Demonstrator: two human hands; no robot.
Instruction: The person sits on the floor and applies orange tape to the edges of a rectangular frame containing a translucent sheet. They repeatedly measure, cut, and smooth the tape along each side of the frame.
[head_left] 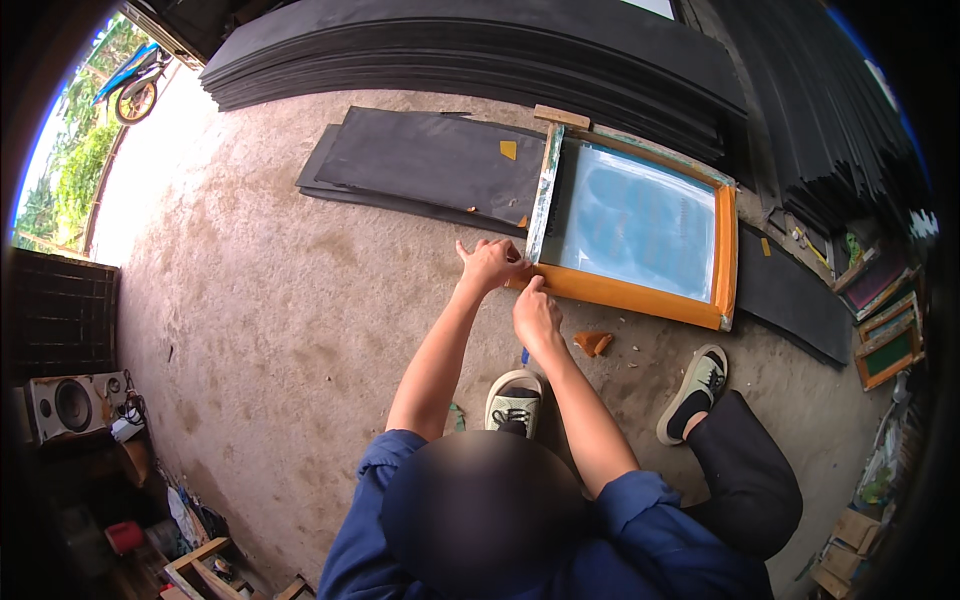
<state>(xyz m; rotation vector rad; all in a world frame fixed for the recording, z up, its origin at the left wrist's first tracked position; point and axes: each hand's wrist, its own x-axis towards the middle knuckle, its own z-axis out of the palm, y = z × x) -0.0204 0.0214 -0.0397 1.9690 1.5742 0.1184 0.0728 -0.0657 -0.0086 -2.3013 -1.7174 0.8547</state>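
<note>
A screen-printing frame [640, 225] with pale blue mesh lies on dark sheets in front of me. Orange-brown tape [630, 296] covers its near and right rails, while its left rail [544, 195] looks bare and paint-stained. At the near left corner, my left hand [490, 264] is bent with its fingertips together on the tape's end, its thumb sticking out to the left. Just right of it, my right hand [538, 315] is curled closed, thumb and forefinger at the tape on the frame's edge. Exactly how the fingertips grip the tape is partly hidden.
Dark flat sheets [430, 165] lie under the frame, with tall stacks [480, 60] behind. Crumpled orange tape [593, 343] rests on the concrete floor [260, 290] near my shoes. More small frames [888, 340] lean at the right. A speaker [72, 405] stands at the left.
</note>
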